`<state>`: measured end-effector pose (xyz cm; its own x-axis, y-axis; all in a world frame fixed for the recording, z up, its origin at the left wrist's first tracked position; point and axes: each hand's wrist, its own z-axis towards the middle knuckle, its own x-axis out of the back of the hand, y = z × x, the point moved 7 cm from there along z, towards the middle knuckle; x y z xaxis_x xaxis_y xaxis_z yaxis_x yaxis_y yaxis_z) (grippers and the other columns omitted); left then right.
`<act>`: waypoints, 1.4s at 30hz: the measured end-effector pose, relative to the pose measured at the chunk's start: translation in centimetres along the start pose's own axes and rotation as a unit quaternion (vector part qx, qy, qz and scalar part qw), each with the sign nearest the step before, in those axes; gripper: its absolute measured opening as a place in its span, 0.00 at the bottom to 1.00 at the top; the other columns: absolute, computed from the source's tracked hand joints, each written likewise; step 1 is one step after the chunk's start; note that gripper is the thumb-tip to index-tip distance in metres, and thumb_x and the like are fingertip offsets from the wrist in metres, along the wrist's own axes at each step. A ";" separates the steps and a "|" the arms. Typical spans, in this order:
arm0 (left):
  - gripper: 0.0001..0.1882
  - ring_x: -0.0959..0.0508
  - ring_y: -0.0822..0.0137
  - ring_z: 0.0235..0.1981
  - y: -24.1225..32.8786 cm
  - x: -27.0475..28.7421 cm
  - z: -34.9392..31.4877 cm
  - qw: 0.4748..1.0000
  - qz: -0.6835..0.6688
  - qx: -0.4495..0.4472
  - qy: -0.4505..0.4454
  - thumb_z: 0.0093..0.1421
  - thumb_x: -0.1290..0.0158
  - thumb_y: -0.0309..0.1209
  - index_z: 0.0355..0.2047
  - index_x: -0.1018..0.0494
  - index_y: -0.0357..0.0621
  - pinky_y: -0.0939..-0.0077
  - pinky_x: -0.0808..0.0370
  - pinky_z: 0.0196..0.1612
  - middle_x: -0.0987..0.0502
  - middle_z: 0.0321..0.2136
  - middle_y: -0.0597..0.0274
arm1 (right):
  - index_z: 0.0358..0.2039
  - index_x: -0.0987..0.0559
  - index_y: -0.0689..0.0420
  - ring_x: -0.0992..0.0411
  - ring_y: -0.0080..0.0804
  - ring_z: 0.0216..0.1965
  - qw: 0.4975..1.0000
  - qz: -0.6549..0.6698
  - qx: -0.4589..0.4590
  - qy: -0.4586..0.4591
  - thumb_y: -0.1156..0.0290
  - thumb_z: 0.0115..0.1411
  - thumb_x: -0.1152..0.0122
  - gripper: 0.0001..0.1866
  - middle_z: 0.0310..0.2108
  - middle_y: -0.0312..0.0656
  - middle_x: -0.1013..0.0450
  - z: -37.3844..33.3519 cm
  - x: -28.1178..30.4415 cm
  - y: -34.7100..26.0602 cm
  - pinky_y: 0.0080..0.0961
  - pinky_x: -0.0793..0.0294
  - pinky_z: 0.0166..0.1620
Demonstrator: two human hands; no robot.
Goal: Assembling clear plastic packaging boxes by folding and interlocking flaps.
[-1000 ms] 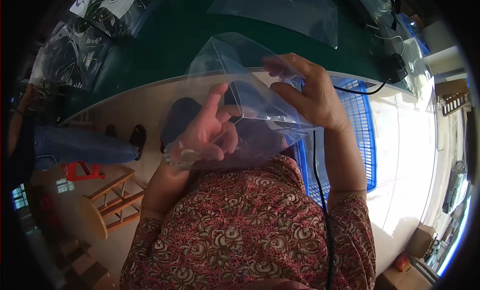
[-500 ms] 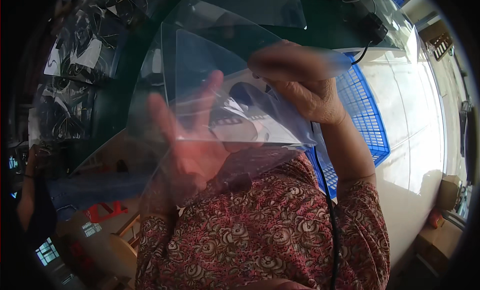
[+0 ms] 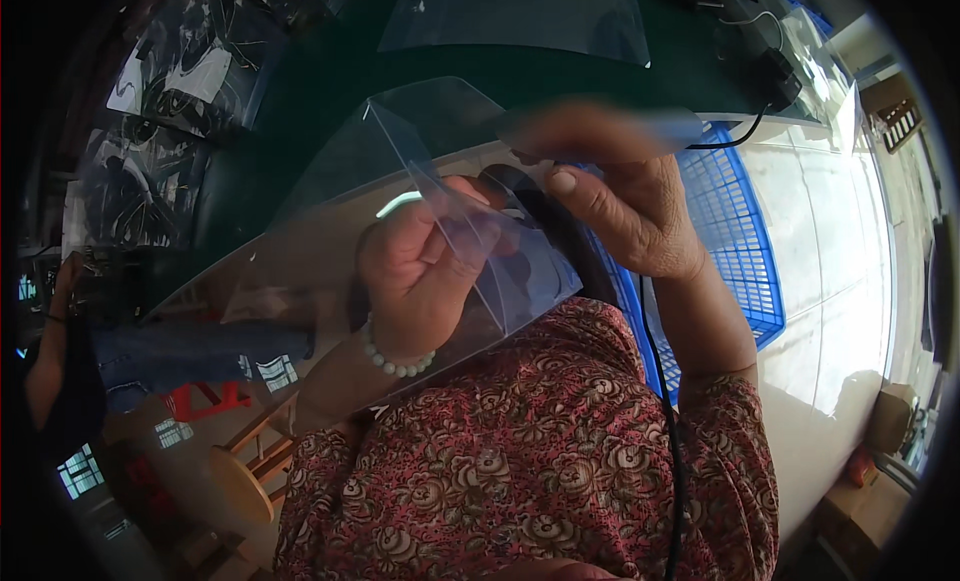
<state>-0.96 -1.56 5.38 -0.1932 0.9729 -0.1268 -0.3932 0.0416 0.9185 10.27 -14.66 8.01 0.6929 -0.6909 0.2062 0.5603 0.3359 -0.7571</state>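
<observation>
In front of my chest is a clear plastic sheet [image 3: 300, 221], bent along a crease. My left hand [image 3: 415, 266], with a pale bead bracelet on its wrist, shows through the sheet. Its fingers are closed, pinching the plastic near the crease. To the right, my right hand [image 3: 630, 206] is raised with its thumb bent toward the fingers. Those fingers are smeared, so whether they grip the sheet's far edge cannot be made out. A second clear sheet [image 3: 520, 26] lies on the green tabletop [image 3: 330, 76] beyond.
Clear bags with dark cables [image 3: 150, 181] lie at the left. At the right stands a blue plastic basket [image 3: 735, 236]. A black cord [image 3: 672, 451] hangs along my right side. Lower left are a wooden stool [image 3: 240, 481] and a red stool [image 3: 210, 401], near another person's arm [image 3: 50, 361].
My left hand has gone from spread fingers to a closed pinch on the plastic. The sheet has swung lower and its crease has shifted. My right hand has moved slightly nearer.
</observation>
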 end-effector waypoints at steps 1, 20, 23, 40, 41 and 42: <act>0.07 0.19 0.68 0.34 -0.3 0.2 -0.4 0.998 0.032 -0.028 0.051 0.64 0.46 0.16 0.42 0.26 0.34 0.78 0.22 0.39 0.22 0.37 0.56 | 0.45 0.23 0.63 0.24 0.34 0.44 1.000 0.004 -0.014 -0.013 0.76 0.65 0.41 0.09 0.39 0.44 0.23 0.0 0.1 -0.1 0.29 0.25 0.49; 0.07 0.20 0.68 0.41 0.5 -0.6 -2.3 0.991 0.049 -0.072 0.097 0.62 0.41 0.21 0.40 0.25 0.37 0.70 0.22 0.48 0.21 0.37 0.58 | 0.38 0.17 0.65 0.20 0.36 0.36 0.969 0.207 -0.076 -0.115 0.74 0.63 0.37 0.07 0.34 0.46 0.20 -0.3 -1.0 -0.9 0.29 0.22 0.41; 0.08 0.21 0.68 0.42 -0.2 0.6 -2.3 0.993 0.052 -0.058 0.088 0.61 0.41 0.19 0.41 0.24 0.37 0.70 0.24 0.50 0.21 0.39 0.58 | 0.38 0.17 0.65 0.20 0.37 0.37 0.979 0.136 -0.054 -0.139 0.75 0.63 0.37 0.07 0.35 0.47 0.20 0.0 -1.4 -1.2 0.30 0.21 0.41; 0.17 0.25 0.69 0.38 0.1 -1.7 -2.8 0.989 -0.083 -0.019 0.119 0.63 0.48 0.16 0.51 0.35 0.42 0.74 0.25 0.45 0.27 0.37 0.57 | 0.47 0.18 0.65 0.27 0.41 0.49 0.990 0.118 0.021 -0.074 0.60 0.57 0.27 0.24 0.51 0.52 0.27 -1.7 -1.5 -0.7 0.35 0.27 0.54; 0.17 0.25 0.69 0.38 0.1 -1.9 -2.8 0.989 -0.082 -0.017 0.118 0.63 0.48 0.16 0.51 0.35 0.42 0.74 0.25 0.45 0.27 0.37 0.57 | 0.48 0.18 0.64 0.27 0.41 0.50 0.994 0.082 0.034 -0.060 0.58 0.56 0.27 0.26 0.52 0.53 0.28 -1.8 -1.5 -0.9 0.35 0.27 0.54; 0.17 0.25 0.69 0.38 0.3 -1.9 -2.7 0.990 -0.052 -0.035 0.126 0.63 0.47 0.16 0.51 0.35 0.42 0.74 0.26 0.45 0.27 0.36 0.57 | 0.48 0.18 0.64 0.27 0.41 0.50 0.994 0.083 0.033 -0.058 0.58 0.56 0.27 0.26 0.52 0.53 0.28 -2.0 -1.7 -0.7 0.35 0.27 0.54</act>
<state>-3.18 -4.01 4.85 -0.3634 0.8762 -0.3165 -0.4823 0.1137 0.8686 7.80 -15.00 6.96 0.8240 -0.5449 0.1550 0.4594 0.4826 -0.7457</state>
